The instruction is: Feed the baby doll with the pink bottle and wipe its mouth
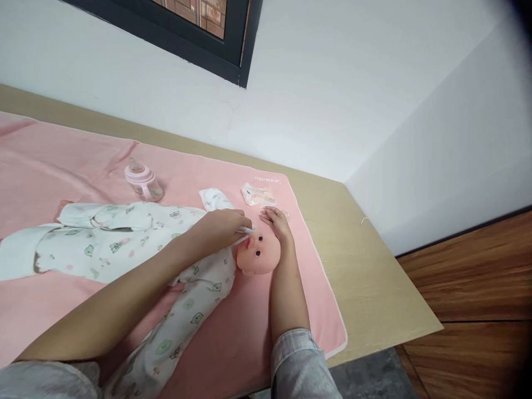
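Observation:
A baby doll (258, 256) in a white patterned outfit (137, 238) lies on its back on a pink blanket (249, 321), its head to the right. My left hand (224, 226) is at the doll's chin and mouth, its fingers closed on a small piece of white cloth (248, 229). Beside the top of the doll's head rests my right hand (276, 220), holding nothing, its fingers stretched out.
A pink-lidded baby bottle (143, 182) stands on the blanket beyond the doll's body. Near my right hand lies a small clear packet (257, 195). The wooden table (357, 260) meets a white wall below a dark-framed window (233, 55).

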Available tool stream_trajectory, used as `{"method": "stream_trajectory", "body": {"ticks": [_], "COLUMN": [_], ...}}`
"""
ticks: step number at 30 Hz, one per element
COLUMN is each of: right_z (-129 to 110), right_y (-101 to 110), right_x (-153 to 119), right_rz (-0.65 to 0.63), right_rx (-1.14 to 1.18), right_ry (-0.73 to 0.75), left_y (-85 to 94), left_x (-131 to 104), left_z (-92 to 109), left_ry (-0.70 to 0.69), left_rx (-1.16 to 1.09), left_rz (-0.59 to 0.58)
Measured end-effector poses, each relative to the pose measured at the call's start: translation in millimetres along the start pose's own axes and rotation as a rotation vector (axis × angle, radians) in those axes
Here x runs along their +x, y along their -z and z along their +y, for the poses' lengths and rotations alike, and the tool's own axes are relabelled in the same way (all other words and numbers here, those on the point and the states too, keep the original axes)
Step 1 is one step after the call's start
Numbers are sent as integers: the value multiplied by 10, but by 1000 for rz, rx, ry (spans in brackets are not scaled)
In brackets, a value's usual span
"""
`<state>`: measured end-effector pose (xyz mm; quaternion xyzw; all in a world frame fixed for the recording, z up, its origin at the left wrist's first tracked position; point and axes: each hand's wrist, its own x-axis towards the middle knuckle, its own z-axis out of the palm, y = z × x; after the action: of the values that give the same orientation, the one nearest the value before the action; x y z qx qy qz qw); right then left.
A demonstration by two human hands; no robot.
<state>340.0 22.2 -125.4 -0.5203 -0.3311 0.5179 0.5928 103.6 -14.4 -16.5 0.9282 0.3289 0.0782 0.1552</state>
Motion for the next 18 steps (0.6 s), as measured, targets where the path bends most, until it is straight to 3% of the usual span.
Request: {"method": "stream_trajectory", "body": {"ticks": [7, 13, 18], "right_z": [26, 36, 89], "right_y": [10, 32, 67], "right_x": [9, 53, 94], "right_rz": [-7, -15, -18], "right_rx": [1, 11, 8], "right_ry": [6, -1, 4], "left_y": [-3, 114, 77], "left_x": [14, -70, -114], "left_z": [-4, 139, 195], "left_ry": [-6, -43, -42], "left_rx": [-40, -47, -13], "left_rz": [43, -47, -58]}}
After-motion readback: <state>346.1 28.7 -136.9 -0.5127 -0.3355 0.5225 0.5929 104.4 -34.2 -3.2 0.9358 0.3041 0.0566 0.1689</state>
